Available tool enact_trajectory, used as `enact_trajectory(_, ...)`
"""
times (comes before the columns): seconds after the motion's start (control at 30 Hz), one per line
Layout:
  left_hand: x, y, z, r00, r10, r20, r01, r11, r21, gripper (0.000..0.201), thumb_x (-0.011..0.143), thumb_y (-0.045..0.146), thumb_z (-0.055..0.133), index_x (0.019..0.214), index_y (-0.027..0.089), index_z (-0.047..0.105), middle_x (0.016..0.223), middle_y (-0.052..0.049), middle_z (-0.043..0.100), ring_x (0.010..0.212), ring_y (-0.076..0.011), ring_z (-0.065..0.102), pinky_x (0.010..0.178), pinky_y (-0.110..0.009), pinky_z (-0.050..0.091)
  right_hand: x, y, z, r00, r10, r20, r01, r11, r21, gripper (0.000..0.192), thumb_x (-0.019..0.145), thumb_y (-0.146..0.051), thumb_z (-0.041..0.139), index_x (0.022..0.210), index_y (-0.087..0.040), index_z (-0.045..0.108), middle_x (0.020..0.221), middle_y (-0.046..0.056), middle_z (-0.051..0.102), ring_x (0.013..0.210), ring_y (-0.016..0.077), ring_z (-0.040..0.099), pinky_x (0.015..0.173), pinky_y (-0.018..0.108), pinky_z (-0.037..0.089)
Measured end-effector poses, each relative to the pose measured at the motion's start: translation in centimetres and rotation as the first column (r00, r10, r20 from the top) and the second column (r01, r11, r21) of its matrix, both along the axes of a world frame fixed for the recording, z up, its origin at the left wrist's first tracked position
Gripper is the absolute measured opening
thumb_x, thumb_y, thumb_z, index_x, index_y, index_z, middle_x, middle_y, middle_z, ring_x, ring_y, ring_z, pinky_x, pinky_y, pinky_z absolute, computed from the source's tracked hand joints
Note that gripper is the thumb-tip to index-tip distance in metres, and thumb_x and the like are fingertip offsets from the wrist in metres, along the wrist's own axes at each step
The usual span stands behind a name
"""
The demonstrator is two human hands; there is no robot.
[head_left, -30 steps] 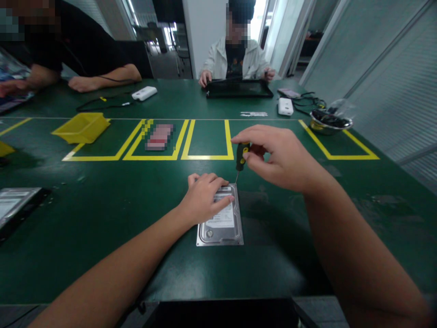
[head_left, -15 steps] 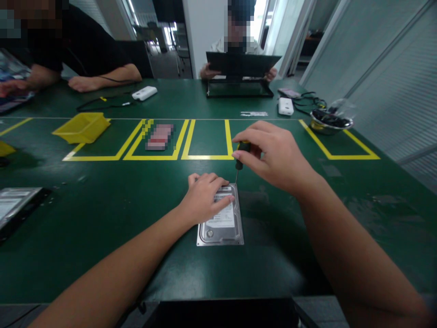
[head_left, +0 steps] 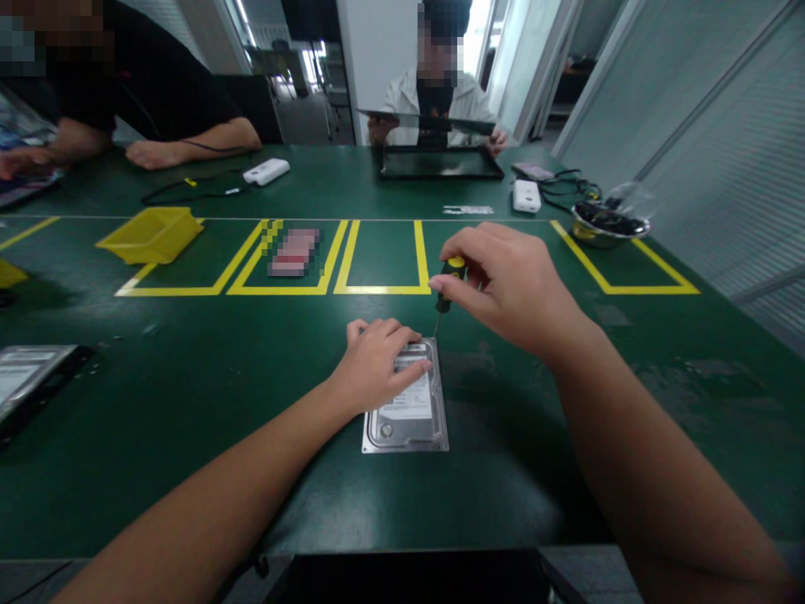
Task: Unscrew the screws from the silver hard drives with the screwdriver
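A silver hard drive (head_left: 408, 428) with a white label lies flat on the green table in front of me. My left hand (head_left: 381, 365) holds it down, thumb across the label and fingers along the far edge, covering its upper left part. Between the thumb and fingers of my right hand (head_left: 503, 285) is a screwdriver (head_left: 444, 300) with a dark green and yellow handle. Its thin shaft slants slightly, and the tip meets the drive's far right corner. Any screw under the tip is too small to make out.
Another hard drive (head_left: 34, 377) lies at the left edge. Farther off are a yellow bin (head_left: 154, 235), a blurred-out red item (head_left: 294, 252), a white device (head_left: 527, 196) and a bowl of dark parts (head_left: 610, 222). Across the table, a co-worker's hands hold a dark panel (head_left: 433, 122).
My right fingers have shifted slightly around the screwdriver, and more yellow shows on its handle. My left hand and the drive stay put. The co-worker opposite has tilted the dark panel flatter.
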State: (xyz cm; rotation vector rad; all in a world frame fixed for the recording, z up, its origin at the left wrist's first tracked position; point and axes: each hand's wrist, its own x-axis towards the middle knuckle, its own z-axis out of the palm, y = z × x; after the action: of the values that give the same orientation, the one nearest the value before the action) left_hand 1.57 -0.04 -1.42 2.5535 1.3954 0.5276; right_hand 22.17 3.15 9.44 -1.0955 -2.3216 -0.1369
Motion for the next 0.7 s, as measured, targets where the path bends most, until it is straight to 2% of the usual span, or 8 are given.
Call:
enact_trajectory(0.1, 0.0, 0.0, 0.0, 1.0, 0.0, 0.0, 0.0, 1.0, 0.003, 0.039, 0.094, 0.055, 0.052, 0.113, 0.024, 0.063, 0.108, -0.005, 0.065, 0.105, -0.0272, 0.056, 0.088, -0.045, 0.026, -0.1, 0.0, 0.0, 1.0, -0.011, -0.006, 0.011, 1.0, 0.008, 0.019, 0.086, -0.038, 0.064, 0.089, -0.019, 0.062, 0.084, 0.003, 0.061, 0.072, 0.0161, 0.051, 0.066, 0.029, 0.036)
enact_trajectory(0.3, 0.0, 0.0, -0.1, 1.0, -0.003, 0.012, 0.003, 1.0, -0.005, 0.039, 0.094, 0.055, 0.052, 0.113, 0.024, 0.063, 0.108, -0.005, 0.064, 0.104, -0.0271, 0.055, 0.09, -0.045, 0.027, -0.3, -0.1, 0.1, 1.0, 0.021, -0.022, -0.021, 1.0, -0.004, 0.012, 0.085, -0.028, 0.064, 0.093, -0.018, 0.064, 0.09, 0.004, 0.062, 0.075, 0.0165, 0.054, 0.068, 0.029, 0.038)
enact_trajectory(0.43, 0.1, 0.0, 0.0, 1.0, -0.002, 0.012, 0.002, 1.0, -0.007, 0.04, 0.093, 0.056, 0.051, 0.113, 0.023, 0.063, 0.109, -0.006, 0.064, 0.105, -0.0277, 0.055, 0.091, -0.045, 0.027, -0.1, -0.3, 0.3, 0.996, 0.087, -0.012, -0.088, 0.994, -0.062, 0.017, 0.088, -0.032, 0.061, 0.093, -0.017, 0.067, 0.093, 0.006, 0.065, 0.079, 0.0174, 0.057, 0.072, 0.03, 0.042)
enact_trajectory(0.57, 0.1, 0.0, 0.0, 1.0, 0.0, 0.019, 0.0, 1.0, -0.015, 0.04, 0.093, 0.056, 0.051, 0.113, 0.023, 0.064, 0.109, -0.006, 0.065, 0.105, -0.0279, 0.055, 0.091, -0.045, 0.026, 0.3, -0.5, 0.8, 0.994, 0.112, 0.009, -0.11, 0.986, -0.122, 0.02, 0.086, -0.023, 0.056, 0.101, -0.018, 0.069, 0.098, 0.007, 0.068, 0.081, 0.0186, 0.06, 0.075, 0.032, 0.044)
enact_trajectory(0.7, 0.0, 0.0, 0.0, 1.0, 0.004, 0.016, -0.004, 1.0, -0.019, 0.039, 0.093, 0.055, 0.052, 0.113, 0.023, 0.063, 0.109, -0.006, 0.065, 0.105, -0.0277, 0.055, 0.092, -0.045, 0.026, 0.6, -0.6, 1.1, 0.997, 0.076, 0.03, -0.072, 0.989, -0.131, 0.022, 0.085, -0.023, 0.058, 0.104, -0.018, 0.068, 0.089, 0.005, 0.069, 0.074, 0.0182, 0.059, 0.071, 0.032, 0.043)
